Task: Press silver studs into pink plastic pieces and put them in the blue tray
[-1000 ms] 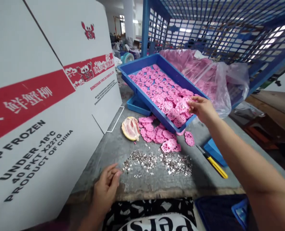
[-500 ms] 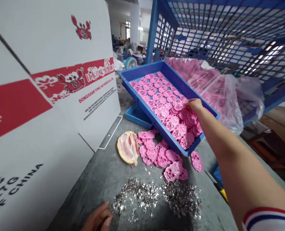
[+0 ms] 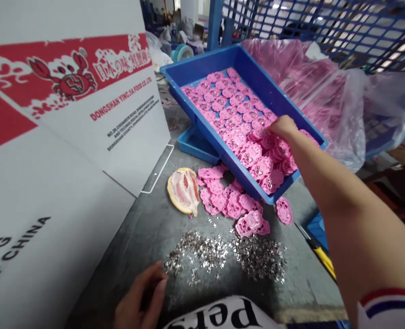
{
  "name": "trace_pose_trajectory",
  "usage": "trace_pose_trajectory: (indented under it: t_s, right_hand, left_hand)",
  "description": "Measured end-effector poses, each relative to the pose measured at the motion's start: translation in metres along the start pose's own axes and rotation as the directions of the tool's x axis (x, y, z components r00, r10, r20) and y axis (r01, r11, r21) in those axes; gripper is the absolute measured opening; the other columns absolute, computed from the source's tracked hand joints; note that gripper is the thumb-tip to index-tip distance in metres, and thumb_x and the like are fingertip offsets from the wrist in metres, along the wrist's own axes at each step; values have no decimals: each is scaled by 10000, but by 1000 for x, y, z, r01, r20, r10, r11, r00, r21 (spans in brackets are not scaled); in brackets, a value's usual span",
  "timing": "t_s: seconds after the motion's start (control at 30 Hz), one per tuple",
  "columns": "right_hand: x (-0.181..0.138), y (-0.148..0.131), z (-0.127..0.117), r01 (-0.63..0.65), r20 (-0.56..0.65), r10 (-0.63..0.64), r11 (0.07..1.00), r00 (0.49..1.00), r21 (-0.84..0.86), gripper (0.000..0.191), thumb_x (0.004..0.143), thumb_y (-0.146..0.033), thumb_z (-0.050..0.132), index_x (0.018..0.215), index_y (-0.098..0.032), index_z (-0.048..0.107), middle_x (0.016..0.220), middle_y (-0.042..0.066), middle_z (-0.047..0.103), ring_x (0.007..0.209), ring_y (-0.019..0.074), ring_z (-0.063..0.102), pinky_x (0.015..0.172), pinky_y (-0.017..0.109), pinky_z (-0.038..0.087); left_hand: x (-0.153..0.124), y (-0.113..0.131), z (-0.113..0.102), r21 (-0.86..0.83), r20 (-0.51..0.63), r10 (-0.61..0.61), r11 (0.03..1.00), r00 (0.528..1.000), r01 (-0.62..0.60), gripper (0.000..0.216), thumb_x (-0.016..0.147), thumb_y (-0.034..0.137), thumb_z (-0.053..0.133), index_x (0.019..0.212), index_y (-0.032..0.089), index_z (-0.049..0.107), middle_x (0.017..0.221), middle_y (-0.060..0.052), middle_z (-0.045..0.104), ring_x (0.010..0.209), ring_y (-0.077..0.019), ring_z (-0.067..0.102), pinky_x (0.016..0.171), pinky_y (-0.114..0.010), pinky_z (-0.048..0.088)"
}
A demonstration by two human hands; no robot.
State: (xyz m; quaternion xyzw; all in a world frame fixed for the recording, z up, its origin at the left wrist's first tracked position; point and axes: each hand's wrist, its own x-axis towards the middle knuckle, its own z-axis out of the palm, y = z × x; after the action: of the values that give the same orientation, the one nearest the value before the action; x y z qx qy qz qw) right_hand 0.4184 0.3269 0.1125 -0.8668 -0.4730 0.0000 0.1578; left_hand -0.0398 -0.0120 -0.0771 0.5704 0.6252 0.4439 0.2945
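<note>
My right hand (image 3: pixel 282 128) reaches into a tilted blue tray (image 3: pixel 202 121), its fingers closed on a pink plastic piece among others; the fingertips are partly hidden. Flat pink scalloped pieces with small silver parts lie in rows in the tray, and a loose heap of pink pieces (image 3: pixel 250 155) fills its near end. Low at the left, my left hand (image 3: pixel 142 297) rests by the table, loosely curled, thumb and fingers apart, nothing visible between them. Beside it are piles of tiny silver metal parts (image 3: pixel 202 249). More pink pieces (image 3: pixel 229 196) lie in front of the tray.
A large white carton (image 3: pixel 127 151) stands at the left. A cut fruit half (image 3: pixel 183 189) lies near its corner. A smaller blue tray (image 3: pixel 198 146) sits beneath the tilted one. Behind are a plastic bag of pink pieces (image 3: pixel 312 87) and a blue crate (image 3: pixel 257 20). A yellow-handled tool (image 3: pixel 323 260) lies right.
The view has tilted down and shifted. My right hand stays at the pink pieces, its fingers now lower among them. My left hand shows more fully, with its thumb and fingers farther apart.
</note>
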Motion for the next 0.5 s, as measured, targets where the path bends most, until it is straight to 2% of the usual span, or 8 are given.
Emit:
trace_pose_trajectory:
  t_s: [0.1,0.17,0.2,0.27,0.33,0.4,0.47,0.5]
  right_hand:
    - [-31,-12,-21,66,-36,-66,998,997,-4,394,895,-286,689,1179,-16,726,1230,274,700,1127,275,655,907,418,442]
    - [-62,-21,-33,206,-85,-205,979,975,-4,370,937,-317,638,1201,-77,735,1192,227,735,1105,282,671,896,408,452]
    - [-81,-26,-37,296,-104,-295,955,950,0,340,942,-297,632,1187,-88,742,1135,204,757,1059,274,688,881,393,461]
    - [-124,-38,-37,494,-53,-492,869,869,32,313,951,-263,616,1206,-125,732,1077,148,777,947,238,712,841,351,486]
    - [-167,-53,-23,674,103,-673,738,733,26,338,961,-320,610,1261,-194,701,1071,90,780,925,237,716,830,343,512]
    - [-199,-68,1,782,253,-754,622,606,-19,354,966,-328,591,1297,-232,673,1229,89,740,1065,262,696,891,351,518]
    - [-215,-83,31,796,380,-719,599,582,-86,405,955,-318,602,1338,-193,639,1363,146,659,1202,292,639,977,355,495]
    - [-217,-89,45,763,418,-665,635,619,-120,442,951,-316,608,1370,-179,612,1412,166,618,1263,300,602,1022,353,473]
  left_hand:
    - [2,4,-2,-7,5,44,999,999,-44,312,935,459,610,1142,233,669,865,4,750,769,-173,729,749,-269,605]
    - [4,3,-3,-5,40,100,995,994,-100,253,946,367,606,1158,236,646,842,24,739,691,-139,703,678,-235,587]
    - [6,1,-4,-6,67,143,990,987,-143,240,946,321,606,1171,241,633,829,36,735,643,-119,682,635,-213,570]
    - [9,-2,-5,-13,116,237,971,964,-238,269,942,248,604,1211,251,607,822,52,734,581,-90,649,573,-182,536]
    - [12,-4,-5,-29,118,302,953,946,-301,305,942,210,592,1245,250,584,816,54,732,552,-76,628,539,-167,513]
    - [14,-2,-5,-41,113,311,950,944,-308,296,945,198,576,1239,233,574,789,51,721,527,-71,605,516,-163,496]
    - [15,1,-4,-50,127,294,956,947,-290,270,943,203,567,1213,214,574,756,48,710,524,-74,605,511,-166,492]
    - [16,3,-3,-53,129,282,959,951,-278,262,941,212,563,1203,206,575,751,42,710,545,-82,625,528,-173,505]
